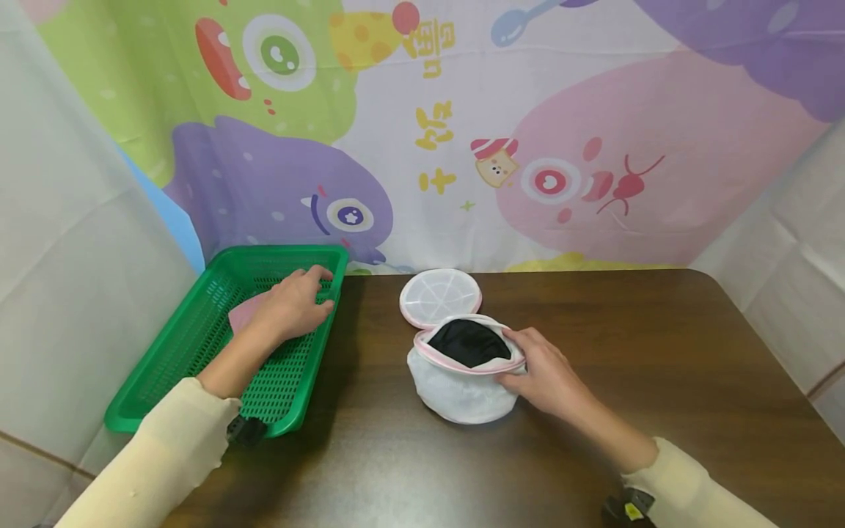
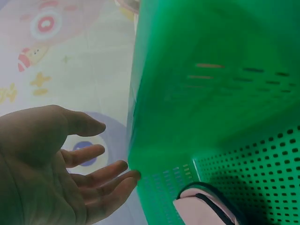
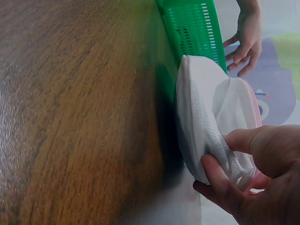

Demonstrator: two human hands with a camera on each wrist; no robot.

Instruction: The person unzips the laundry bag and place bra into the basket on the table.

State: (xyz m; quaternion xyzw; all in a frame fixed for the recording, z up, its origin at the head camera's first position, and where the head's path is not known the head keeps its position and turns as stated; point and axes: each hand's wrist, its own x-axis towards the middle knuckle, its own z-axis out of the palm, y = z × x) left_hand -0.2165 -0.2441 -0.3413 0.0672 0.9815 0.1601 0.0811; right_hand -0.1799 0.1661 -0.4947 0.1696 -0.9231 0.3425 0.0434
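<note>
A white mesh laundry bag [image 1: 455, 392] with pink trim stands on the table, its round lid [image 1: 441, 297] folded back behind it. Dark black cloth [image 1: 469, 342] shows inside the bag's mouth. My right hand [image 1: 544, 370] grips the bag's right rim, thumb and fingers pinching the mesh. Over the far right part of a green plastic basket [image 1: 317, 359], my left hand [image 1: 293, 304] hovers with relaxed, spread fingers and holds nothing. In the basket lies a pink piece with black edging [image 2: 206, 206], partly hidden by the left arm in the head view.
The basket sits at the table's left, with raised perforated walls. Brown wooden table [image 1: 627, 330] surrounds the bag. A printed cartoon curtain [image 1: 429, 147] hangs along the back edge, and white panels [image 1: 79, 220] stand at the sides.
</note>
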